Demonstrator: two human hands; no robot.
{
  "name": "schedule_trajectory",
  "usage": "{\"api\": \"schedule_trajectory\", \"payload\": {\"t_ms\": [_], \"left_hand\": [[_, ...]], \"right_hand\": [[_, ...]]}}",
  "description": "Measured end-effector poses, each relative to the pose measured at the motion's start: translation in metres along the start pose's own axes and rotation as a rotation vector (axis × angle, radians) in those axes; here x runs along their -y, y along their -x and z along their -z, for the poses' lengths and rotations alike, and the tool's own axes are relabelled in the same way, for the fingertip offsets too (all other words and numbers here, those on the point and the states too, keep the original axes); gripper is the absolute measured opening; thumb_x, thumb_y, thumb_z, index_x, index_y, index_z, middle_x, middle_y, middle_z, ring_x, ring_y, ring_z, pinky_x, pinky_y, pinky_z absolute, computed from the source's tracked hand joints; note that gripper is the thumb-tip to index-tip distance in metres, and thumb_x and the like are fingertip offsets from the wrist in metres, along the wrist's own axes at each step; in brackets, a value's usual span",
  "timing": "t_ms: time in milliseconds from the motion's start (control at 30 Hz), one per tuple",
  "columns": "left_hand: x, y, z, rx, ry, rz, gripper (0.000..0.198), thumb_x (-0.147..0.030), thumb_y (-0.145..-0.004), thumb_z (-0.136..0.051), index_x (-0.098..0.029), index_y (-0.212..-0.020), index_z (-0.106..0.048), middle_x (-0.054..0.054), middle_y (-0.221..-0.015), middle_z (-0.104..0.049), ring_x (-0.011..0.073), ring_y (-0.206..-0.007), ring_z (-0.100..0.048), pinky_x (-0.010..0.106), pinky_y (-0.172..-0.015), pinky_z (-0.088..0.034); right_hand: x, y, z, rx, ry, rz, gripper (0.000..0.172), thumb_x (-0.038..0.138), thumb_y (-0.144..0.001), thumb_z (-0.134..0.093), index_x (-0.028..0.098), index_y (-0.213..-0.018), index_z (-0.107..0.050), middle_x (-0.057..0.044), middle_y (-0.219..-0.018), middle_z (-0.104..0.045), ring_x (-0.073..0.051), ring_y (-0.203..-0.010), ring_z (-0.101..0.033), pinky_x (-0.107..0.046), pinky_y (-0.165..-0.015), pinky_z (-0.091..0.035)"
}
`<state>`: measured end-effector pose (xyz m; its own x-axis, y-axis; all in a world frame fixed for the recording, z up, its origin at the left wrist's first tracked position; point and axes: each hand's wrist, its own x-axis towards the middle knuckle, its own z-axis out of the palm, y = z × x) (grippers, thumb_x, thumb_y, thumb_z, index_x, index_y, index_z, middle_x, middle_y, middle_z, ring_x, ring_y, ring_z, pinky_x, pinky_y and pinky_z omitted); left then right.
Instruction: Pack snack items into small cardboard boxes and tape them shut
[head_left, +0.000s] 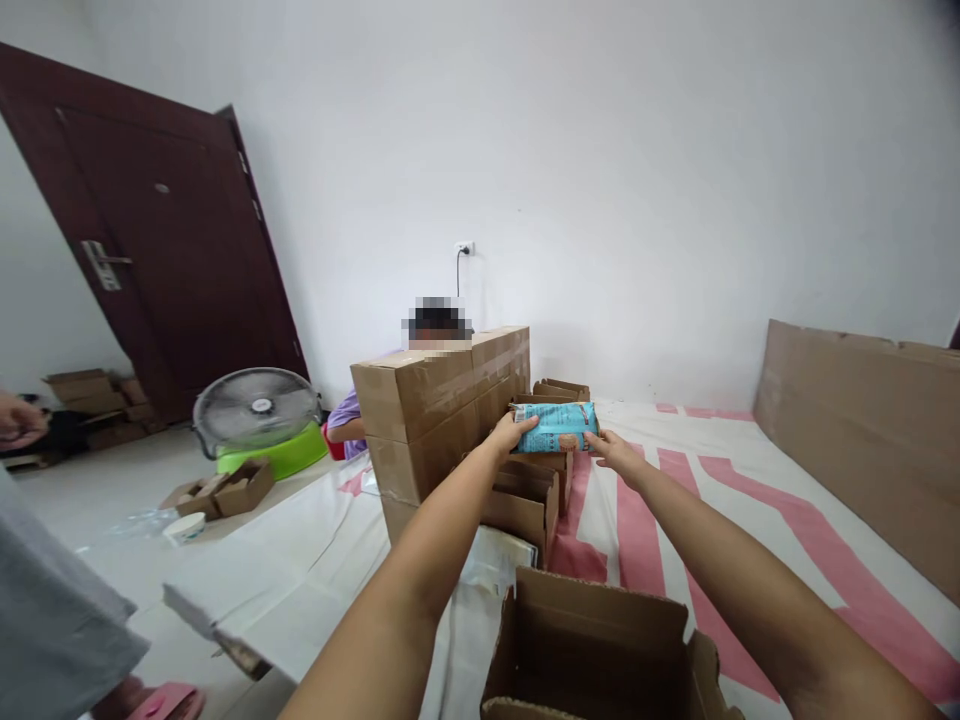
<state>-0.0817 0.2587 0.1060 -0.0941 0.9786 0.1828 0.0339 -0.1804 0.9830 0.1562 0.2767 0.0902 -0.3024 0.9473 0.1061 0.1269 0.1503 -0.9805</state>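
A blue printed packet [556, 427] is held level between my two hands, above a row of open cardboard boxes. My left hand [512, 434] grips its left end, with the fingers partly hidden behind it. At the right end, my right hand [615, 452] closes on the packet's lower corner. Below the hands stands an open brown box [525, 500]. Nearest to me is a larger open box [600, 625], its visible inside bare. A flat printed packet [499, 560] lies between these boxes.
Stacked closed cartons [439, 400] form a wall on the left, with a person [349, 420] behind it. A fan [261, 405] on a green base stands on the floor. Another person's hand [19, 420] is at the far left. A cardboard sheet [862, 440] stands at right.
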Motion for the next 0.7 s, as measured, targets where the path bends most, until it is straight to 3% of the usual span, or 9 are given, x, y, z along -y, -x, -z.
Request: {"api": "schedule_trajectory", "payload": {"t_ms": [233,433,567,700], "left_hand": [[0.009,-0.001,0.000,0.045,-0.031,-0.007,0.031,-0.033,-0.091,-0.060,-0.015,-0.117,-0.059,0.008,-0.116,-0.063,0.0207,-0.099,-0.064,0.042,-0.084,-0.055],[-0.001,0.016,-0.007,0.004,-0.082,-0.083,0.028,-0.033,-0.089,-0.063,-0.014,-0.110,-0.061,0.007,-0.110,-0.065,0.0203,-0.096,-0.064,0.042,-0.086,-0.053],[-0.013,0.041,-0.019,-0.049,-0.117,-0.179,0.050,-0.036,-0.071,-0.080,-0.013,-0.110,-0.058,0.011,-0.107,-0.067,0.0255,-0.099,-0.063,0.043,-0.093,-0.047],[-0.025,0.091,-0.028,-0.065,-0.135,-0.297,0.069,-0.043,-0.064,-0.083,-0.018,-0.121,-0.051,0.013,-0.123,-0.059,0.0281,-0.114,-0.055,0.042,-0.098,-0.042]], "right_hand": [[-0.002,-0.011,-0.010,0.026,-0.142,0.067,0.047,0.043,-0.067,-0.081,0.020,-0.104,-0.063,-0.010,-0.108,-0.073,-0.028,-0.102,-0.068,-0.043,-0.090,-0.054],[0.005,0.001,-0.010,0.091,-0.270,0.094,0.050,0.035,-0.058,-0.086,0.020,-0.101,-0.065,-0.008,-0.103,-0.076,-0.027,-0.097,-0.071,-0.042,-0.089,-0.057],[0.010,0.027,-0.001,0.113,-0.332,0.069,0.047,0.031,-0.057,-0.087,0.021,-0.098,-0.066,-0.008,-0.098,-0.077,-0.028,-0.089,-0.073,-0.043,-0.083,-0.060],[0.013,0.067,0.025,0.073,-0.362,0.066,0.047,0.031,-0.060,-0.086,0.022,-0.102,-0.067,-0.006,-0.102,-0.076,-0.026,-0.092,-0.073,-0.040,-0.086,-0.060]]}}
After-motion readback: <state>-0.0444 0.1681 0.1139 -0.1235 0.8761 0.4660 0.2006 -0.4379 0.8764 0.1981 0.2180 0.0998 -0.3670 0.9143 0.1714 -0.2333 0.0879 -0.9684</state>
